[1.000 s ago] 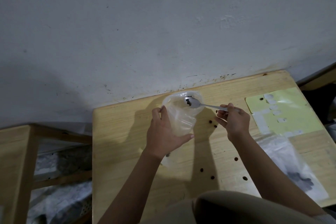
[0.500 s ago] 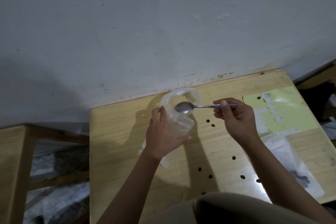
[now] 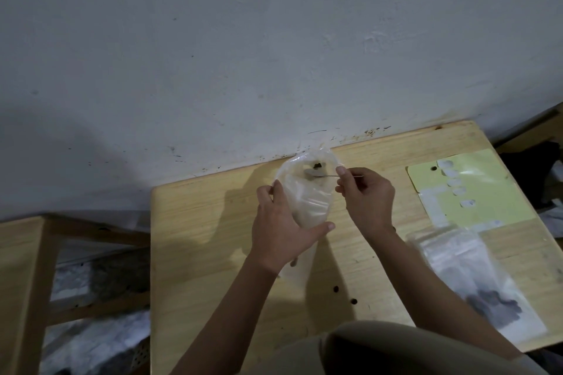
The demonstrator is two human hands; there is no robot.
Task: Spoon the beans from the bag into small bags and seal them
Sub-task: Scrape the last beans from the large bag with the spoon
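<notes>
Left hand (image 3: 281, 230) gripping small bag (image 3: 307, 192) around its middle, bag upright, mouth open upward, right hand (image 3: 367, 196) pinching spoon (image 3: 323, 174) handle, spoon near horizontal, bowl pointing left inside bag mouth, beans (image 3: 317, 165) at bowl, table (image 3: 207, 237) beneath

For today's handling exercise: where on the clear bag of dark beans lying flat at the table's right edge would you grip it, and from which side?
Probably pinch the bean bag at its empty far end, coming from above, away from the beans heaped at the near end. It lies flat on the table, so the slack film lifts and the beans hang low.
</notes>
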